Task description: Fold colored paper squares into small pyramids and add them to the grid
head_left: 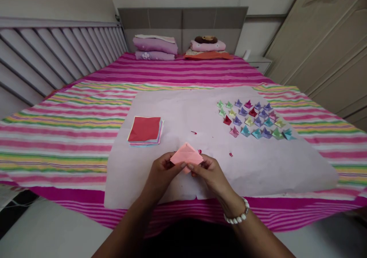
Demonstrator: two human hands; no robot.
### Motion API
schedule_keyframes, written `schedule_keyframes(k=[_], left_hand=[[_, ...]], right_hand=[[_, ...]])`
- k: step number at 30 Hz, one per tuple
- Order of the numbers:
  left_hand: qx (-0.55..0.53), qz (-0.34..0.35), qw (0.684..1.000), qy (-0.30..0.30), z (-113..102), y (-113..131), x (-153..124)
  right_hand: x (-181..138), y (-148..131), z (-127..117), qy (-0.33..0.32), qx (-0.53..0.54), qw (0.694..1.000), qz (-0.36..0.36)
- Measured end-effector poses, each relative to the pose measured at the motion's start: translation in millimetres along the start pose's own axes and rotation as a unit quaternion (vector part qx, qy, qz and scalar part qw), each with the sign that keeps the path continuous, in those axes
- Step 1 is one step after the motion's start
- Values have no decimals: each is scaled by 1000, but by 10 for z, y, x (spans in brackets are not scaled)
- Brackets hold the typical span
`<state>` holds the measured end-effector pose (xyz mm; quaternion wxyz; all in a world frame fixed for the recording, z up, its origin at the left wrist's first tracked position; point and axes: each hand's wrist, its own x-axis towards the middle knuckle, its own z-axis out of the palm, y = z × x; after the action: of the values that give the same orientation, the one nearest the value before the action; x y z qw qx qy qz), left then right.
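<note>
Both my hands hold a partly folded pink paper [186,155] just above a large white sheet [258,166] spread on the bed. My left hand [163,172] pinches its left side and my right hand [208,171], with a white bead bracelet at the wrist, pinches its right side. A stack of coloured paper squares [145,130] with a red one on top lies to the left of my hands. Several small folded paper shapes [254,119] in many colours lie in rows at the right of the sheet.
The bed has a pink striped cover [71,135]. Folded blankets and pillows [156,47] lie at the headboard. A slatted rail [43,59] runs along the left, wardrobe doors [323,47] stand at the right. Tiny red paper scraps [194,132] dot the sheet.
</note>
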<state>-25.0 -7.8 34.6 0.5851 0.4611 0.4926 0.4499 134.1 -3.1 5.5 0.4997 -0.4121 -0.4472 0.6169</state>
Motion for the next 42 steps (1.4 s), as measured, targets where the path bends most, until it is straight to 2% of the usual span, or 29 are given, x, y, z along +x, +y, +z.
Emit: schedule_keyframes(k=[3,5,9,12,15,22,34,42], left_hand=[[29,36,999,-4,19,-3,-10],[97,77,992,19,7,-1,-20],[250,243,934,83,-69,34,-23],[276,304,910,55,-111,68,-17],[278,295,914,22,-103,85,-16],[278,271,922,-3,-84,88,-18],[242,244,939,-9,-95,125,71],[204,210,955,-49,-93,95,98]], right_hand=[[-16,3,18,-14,17,1000,5],[-21,8,11,-15,14,1000,0],[-24,9,-20,4,-8,1000,-19],[-29,3,-19,1,-23,1000,-19],[-35,-3,1,-7,-36,999,-13],[-42,-28,12,-7,-33,999,-1],[-32,-36,15,-16,-49,999,0],[-32,-65,23,-24,-33,999,10]])
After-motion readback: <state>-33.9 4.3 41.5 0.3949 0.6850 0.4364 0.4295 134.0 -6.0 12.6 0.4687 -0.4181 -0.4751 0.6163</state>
